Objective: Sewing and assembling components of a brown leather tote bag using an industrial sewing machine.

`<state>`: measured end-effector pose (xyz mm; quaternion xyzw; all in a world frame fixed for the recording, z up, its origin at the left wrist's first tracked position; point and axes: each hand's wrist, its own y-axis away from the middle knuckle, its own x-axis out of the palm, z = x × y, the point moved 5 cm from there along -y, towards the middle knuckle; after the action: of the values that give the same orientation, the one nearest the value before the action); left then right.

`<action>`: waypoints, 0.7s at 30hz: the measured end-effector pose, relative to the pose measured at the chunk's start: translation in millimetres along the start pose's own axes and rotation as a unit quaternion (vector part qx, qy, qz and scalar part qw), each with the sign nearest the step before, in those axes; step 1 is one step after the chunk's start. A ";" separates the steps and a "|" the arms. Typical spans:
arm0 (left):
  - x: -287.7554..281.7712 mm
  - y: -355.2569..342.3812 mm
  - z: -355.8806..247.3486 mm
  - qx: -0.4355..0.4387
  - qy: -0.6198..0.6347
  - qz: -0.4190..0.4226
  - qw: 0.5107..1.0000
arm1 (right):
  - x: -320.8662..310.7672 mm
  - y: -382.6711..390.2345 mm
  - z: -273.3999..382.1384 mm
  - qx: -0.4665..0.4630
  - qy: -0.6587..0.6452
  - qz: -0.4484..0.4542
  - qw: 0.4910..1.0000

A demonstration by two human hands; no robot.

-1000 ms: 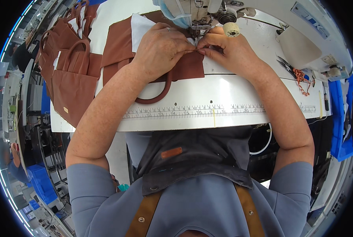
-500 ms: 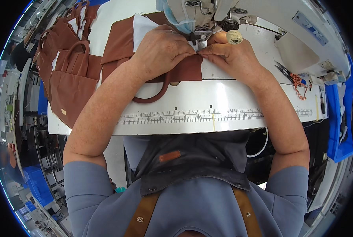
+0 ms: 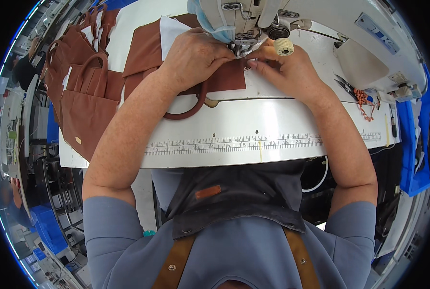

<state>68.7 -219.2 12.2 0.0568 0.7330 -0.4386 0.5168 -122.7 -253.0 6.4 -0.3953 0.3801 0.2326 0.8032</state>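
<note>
Left hand [image 3: 195, 54] lies palm down on the brown fabric piece [image 3: 224, 79], fingers curled and pinching its edge right at the presser foot [image 3: 240, 48] of the sewing machine [image 3: 311, 19]. Right hand [image 3: 284, 72] meets it from 3 o'clock, fingertips pressed onto the same edge, touching the left hand's fingertips; both hands grip the fabric, neither is loose.

The brown fabric piece sits on the white tabletop [image 3: 234, 120] at 12 o'clock from the body, directly under the machine head. A brown loop handle [image 3: 191, 108] curves out from under the left wrist at 7 o'clock of that hand. A cream thread knob [image 3: 283, 46] sits just above the right hand's knuckles.

Printed ruler strip [image 3: 234, 143] runs along the near tabletop edge. Thread snips [image 3: 344, 85] with a reddish thread tangle lie at 3 o'clock, well apart from the right hand. Stack of finished brown bags [image 3: 82, 96] with loop handles lies at 9 o'clock, overhanging the tabletop's left end. Blue bins [image 3: 414, 139] stand at the far right.
</note>
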 end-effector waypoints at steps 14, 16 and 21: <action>0.5 0.1 -0.5 -0.028 0.002 -0.002 1.000 | -10.7 1.3 -24.0 0.113 -0.340 -0.104 0.928; -0.2 0.3 -1.4 -0.028 0.005 -0.003 1.000 | -10.9 -0.6 -23.8 0.134 -0.353 -0.114 0.919; -1.9 5.7 -10.1 -0.027 0.005 -0.004 1.000 | -10.2 -0.9 -24.3 0.154 -0.349 -0.123 0.916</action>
<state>65.4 -207.9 11.2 0.0422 0.7476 -0.4203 0.5126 -138.7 -273.9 5.2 -0.2042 0.0547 0.1938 0.9580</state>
